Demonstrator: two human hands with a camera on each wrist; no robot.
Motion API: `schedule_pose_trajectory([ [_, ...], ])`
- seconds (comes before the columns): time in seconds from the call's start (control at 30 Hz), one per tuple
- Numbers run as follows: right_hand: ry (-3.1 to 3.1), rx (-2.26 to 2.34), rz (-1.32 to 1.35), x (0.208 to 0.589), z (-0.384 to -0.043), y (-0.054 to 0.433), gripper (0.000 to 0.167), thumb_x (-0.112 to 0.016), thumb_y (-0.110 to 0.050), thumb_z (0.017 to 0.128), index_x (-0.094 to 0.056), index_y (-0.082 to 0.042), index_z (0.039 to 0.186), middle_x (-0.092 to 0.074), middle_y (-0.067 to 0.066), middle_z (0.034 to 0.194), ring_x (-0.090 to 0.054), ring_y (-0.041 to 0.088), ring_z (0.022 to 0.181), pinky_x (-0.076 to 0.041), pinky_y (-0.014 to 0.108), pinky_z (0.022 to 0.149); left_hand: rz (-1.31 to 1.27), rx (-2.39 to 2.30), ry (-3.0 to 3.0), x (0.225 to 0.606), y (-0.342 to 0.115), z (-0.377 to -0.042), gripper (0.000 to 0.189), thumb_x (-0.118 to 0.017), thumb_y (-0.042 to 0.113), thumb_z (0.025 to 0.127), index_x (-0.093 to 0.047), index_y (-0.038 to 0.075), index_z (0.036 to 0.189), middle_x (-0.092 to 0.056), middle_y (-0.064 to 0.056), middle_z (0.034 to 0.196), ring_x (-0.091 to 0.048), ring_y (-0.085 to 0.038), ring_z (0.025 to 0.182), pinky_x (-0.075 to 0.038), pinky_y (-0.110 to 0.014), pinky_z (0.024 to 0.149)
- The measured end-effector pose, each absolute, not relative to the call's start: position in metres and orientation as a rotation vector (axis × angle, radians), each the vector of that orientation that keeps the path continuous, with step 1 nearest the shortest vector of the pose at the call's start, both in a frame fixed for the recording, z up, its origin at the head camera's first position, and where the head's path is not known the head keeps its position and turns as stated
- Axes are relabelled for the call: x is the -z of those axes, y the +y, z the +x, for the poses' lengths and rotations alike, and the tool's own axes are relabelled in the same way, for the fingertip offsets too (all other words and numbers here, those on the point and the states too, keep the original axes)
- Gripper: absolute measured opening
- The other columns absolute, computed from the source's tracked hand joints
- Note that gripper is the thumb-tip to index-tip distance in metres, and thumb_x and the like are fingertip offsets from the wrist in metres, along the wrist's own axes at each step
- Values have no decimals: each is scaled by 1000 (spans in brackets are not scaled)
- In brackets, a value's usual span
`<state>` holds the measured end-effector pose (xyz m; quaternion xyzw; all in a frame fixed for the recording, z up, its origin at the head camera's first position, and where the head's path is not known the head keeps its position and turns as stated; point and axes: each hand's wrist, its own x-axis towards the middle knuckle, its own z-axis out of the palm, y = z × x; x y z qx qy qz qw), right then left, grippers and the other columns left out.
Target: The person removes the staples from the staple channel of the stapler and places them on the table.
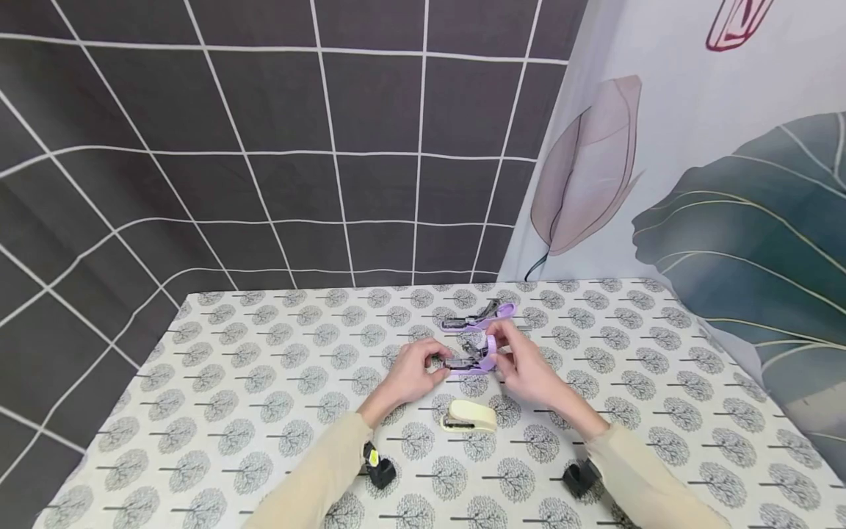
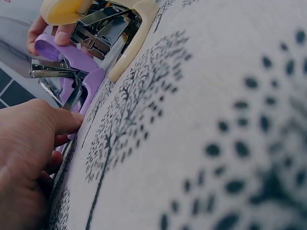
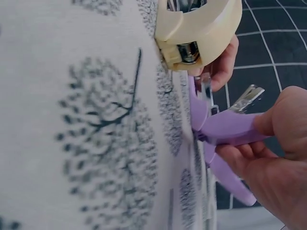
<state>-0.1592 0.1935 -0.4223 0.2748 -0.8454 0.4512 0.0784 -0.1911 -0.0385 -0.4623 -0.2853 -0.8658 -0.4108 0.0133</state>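
Observation:
Between both hands stands a purple stapler [image 1: 490, 354], its top cover swung up from the base and its metal parts exposed. My left hand [image 1: 413, 369] pinches the front end of the base between thumb and fingers, the thumb lying along the tip in the left wrist view. My right hand [image 1: 529, 367] grips the raised purple cover [image 3: 232, 128] between thumb and fingers. Just behind lies a second purple stapler [image 1: 497, 316], also opened, with its metal arm tilted up. Nearer to me sits a cream stapler [image 1: 472, 416] on the cloth.
A tablecloth [image 1: 277, 408] printed with grey trees covers the table. Dark grid-patterned fabric [image 1: 370, 103] hangs behind the table, and a pale leaf-print curtain [image 1: 661, 66] hangs at the right. Both wrists wear black camera straps [image 1: 380, 470].

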Motion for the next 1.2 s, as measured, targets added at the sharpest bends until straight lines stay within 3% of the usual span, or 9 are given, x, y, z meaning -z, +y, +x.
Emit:
schedule_pose_trajectory([
  [0.37,-2435,-1558,669,437,-155,208,37,-57,19,87,-46,2,118,-60,14,101,-60,33,98,-53,29,81,-879,1271,-2686,460,-37,-190,25,-79,5,82,-73,9,105,-65,5,95,-48,-9,72,-42,-28,72],
  [0.67,-2449,-1776,494,448,-152,218,34,-53,17,91,-43,3,120,-59,19,111,-58,33,111,-46,22,95,-871,1263,-2687,463,-38,-189,25,-79,6,82,-73,11,105,-66,6,96,-49,-9,75,-42,-31,75],
  [0.87,-2431,-1871,469,450,-151,221,30,-48,17,92,-40,5,118,-56,25,114,-58,37,112,-48,28,95,-863,1260,-2675,463,-38,-190,24,-80,6,81,-73,11,104,-65,7,94,-48,-9,73,-41,-29,74],
  [1.1,-2357,-2045,446,453,-150,225,29,-45,21,90,-36,9,114,-50,27,111,-61,18,105,-50,32,93,-870,1276,-2670,462,-38,-188,25,-79,5,81,-73,10,104,-65,6,94,-49,-9,73,-42,-27,70],
  [1.2,-2335,-2084,455,454,-150,226,29,-45,22,90,-34,11,115,-49,27,113,-61,16,105,-50,33,93,-877,1268,-2655,463,-38,-188,24,-79,5,81,-73,10,104,-66,6,95,-49,-9,72,-42,-26,70],
])
